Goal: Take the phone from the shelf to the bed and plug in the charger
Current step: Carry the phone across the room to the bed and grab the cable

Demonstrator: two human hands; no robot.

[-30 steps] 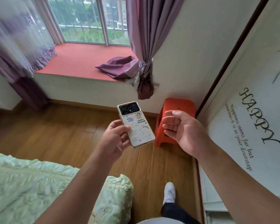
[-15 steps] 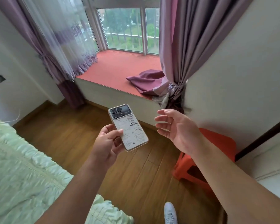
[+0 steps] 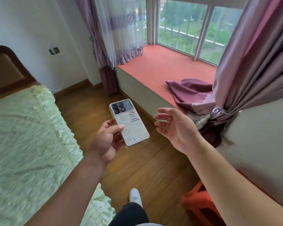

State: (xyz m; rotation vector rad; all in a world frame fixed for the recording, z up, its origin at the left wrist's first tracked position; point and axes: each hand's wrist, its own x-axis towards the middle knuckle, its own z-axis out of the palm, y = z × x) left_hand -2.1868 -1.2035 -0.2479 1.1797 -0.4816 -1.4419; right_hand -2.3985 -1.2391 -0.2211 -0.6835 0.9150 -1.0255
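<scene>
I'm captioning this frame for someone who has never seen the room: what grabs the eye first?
The white doodle-covered phone, held back-up in the left hand at centre, with the open, empty right hand beside it. Next, the pale green ruffled bedspread on the left and the coral-red window seat behind.

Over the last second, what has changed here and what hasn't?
The view swung left: the bed and its headboard now fill the left side, and the orange stool slid to the lower right. Unchanged: left hand holds the phone; right hand open, empty.
</scene>
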